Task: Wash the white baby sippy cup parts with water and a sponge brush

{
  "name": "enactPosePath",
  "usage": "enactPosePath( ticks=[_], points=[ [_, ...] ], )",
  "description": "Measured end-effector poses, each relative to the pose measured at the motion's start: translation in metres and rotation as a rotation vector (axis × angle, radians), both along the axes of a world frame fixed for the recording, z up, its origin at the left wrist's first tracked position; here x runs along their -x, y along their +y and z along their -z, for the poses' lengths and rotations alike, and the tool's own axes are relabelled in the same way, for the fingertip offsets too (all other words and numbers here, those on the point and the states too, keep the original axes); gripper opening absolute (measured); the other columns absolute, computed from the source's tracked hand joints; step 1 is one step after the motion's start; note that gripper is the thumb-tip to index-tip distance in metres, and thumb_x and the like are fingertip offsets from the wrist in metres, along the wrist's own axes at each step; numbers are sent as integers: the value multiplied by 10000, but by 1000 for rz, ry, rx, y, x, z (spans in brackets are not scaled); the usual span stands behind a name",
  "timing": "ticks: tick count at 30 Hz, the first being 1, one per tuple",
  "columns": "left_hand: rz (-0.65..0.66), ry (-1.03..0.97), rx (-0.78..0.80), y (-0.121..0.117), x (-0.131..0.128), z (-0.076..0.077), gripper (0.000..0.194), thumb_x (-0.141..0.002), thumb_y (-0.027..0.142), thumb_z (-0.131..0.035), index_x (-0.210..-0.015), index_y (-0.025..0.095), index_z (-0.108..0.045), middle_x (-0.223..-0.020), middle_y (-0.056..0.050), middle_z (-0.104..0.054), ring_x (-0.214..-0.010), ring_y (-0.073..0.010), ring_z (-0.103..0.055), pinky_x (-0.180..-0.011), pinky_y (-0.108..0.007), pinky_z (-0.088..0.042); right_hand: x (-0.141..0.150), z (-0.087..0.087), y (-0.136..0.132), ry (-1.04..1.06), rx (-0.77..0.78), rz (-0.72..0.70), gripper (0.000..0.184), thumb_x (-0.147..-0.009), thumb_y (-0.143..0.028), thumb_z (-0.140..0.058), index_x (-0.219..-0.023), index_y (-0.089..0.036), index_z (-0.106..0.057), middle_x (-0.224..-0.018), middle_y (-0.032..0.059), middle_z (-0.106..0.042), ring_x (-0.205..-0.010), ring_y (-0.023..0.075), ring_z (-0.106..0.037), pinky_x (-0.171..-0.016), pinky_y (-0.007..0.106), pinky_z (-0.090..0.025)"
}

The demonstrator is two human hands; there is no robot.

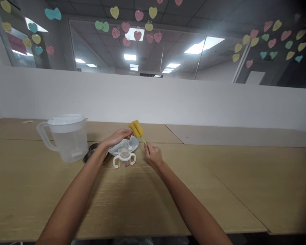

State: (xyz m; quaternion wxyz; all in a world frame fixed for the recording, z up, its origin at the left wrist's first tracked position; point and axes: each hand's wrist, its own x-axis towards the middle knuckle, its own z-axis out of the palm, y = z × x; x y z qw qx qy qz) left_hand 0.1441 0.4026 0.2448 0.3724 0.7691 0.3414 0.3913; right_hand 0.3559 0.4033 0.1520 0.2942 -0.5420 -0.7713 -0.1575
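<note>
A yellow sponge bottle brush [137,128] is held up over the table, sponge end raised. My right hand [153,154] is closed round its green handle. Beside the sponge's left side is my left hand [122,135], its fingers curled; whether they grip the sponge or a small thing is hidden. Below the hands stands a clear baby bottle [124,165], uncapped and upright, with white side handles and red print. Right behind it, a white plate [135,144] bears clear and white bottle parts [129,147], partly hidden by the bottle and my left hand.
To the left stands a lidded, translucent plastic pitcher [70,139], its handle facing left. A dark metal bowl [90,152] sits between pitcher and plate, partly behind my left forearm. The wooden table [206,187] meets a white low wall [153,98] under glass with heart-shaped notes.
</note>
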Motion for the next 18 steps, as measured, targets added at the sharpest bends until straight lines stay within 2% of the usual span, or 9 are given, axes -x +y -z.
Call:
enactPosePath(
  ticks=[2, 4, 10, 15, 18],
  points=[
    [-20, -83, 70, 1, 4, 6, 369, -768, 470, -480, -770, 120, -596, -646, -2, -490, -644, -92, -469, -624, -196, -415, -2, 3, 1, 10, 9, 17, 465, -963, -371, -202, -973, -123, -595, -692, 82, -637, -588, 117, -524, -547, 236, -189],
    [-107, -163, 107, 6, 14, 11, 410, -776, 478, -470, -888, 113, -622, -642, 9, -470, -626, -81, -473, -611, -187, -420, -3, 6, 2, 46, 33, 48, 446, -964, -359, -206, -981, -128, -587, -702, 74, -639, -590, 118, -526, -551, 233, -194],
    [-522, -307, -20, 14, 60, 24, 458, -780, 453, -443, -1041, 111, -600, -668, 30, -427, -496, -37, -411, -493, -162, -370, -2, 14, 5, 91, 118, 126, 398, -967, -348, -219, -1029, -155, -561, -773, 60, -655, -643, 140, -560, -564, 237, -210],
    [-713, -187, 77, 19, 81, 51, 474, -820, 405, -348, -1133, 110, -549, -752, 1, -513, -483, -27, -439, -497, -159, -399, 0, 13, 3, 46, 178, 143, 393, -965, -362, -219, -1036, -158, -547, -795, 72, -661, -667, 149, -579, -560, 246, -209],
    [-781, -67, 127, 24, 92, 69, 448, -820, 379, -357, -1042, 64, -585, -755, -44, -594, -509, -54, -504, -532, -175, -432, 2, 15, 3, 27, 170, 131, 397, -966, -364, -215, -1009, -157, -551, -778, 71, -661, -659, 143, -585, -552, 251, -203]
  ],
)
